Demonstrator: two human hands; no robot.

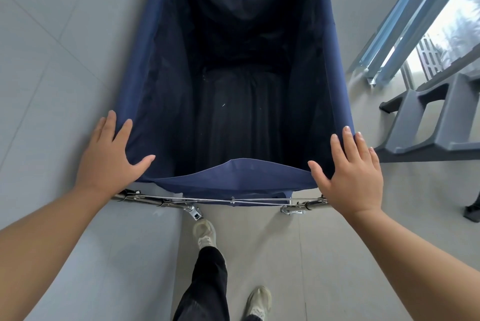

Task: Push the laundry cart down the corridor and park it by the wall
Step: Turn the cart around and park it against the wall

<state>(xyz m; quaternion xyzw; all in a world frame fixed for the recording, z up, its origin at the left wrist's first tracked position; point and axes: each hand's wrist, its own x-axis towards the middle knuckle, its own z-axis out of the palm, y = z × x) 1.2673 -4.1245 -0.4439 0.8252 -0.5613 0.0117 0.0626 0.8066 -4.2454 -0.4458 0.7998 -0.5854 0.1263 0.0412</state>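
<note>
The laundry cart (pixel 161 61) is a deep navy fabric bin on a metal frame (pixel 166 201), straight ahead of me, and its dark inside looks empty. My left hand (pixel 109 154) lies over the near left corner of the rim, thumb inside, fingers spread down the outside. My right hand (pixel 353 172) covers the near right corner the same way. Both palms press on the cart's near edge.
A grey panelled wall (pixel 52 61) runs along the left, right beside the cart. At the right stand a grey plastic stepped frame (pixel 428 118) and a window frame (pixel 405 22). My feet in pale shoes (pixel 206 235) are on the beige floor (pixel 324 255) behind the cart.
</note>
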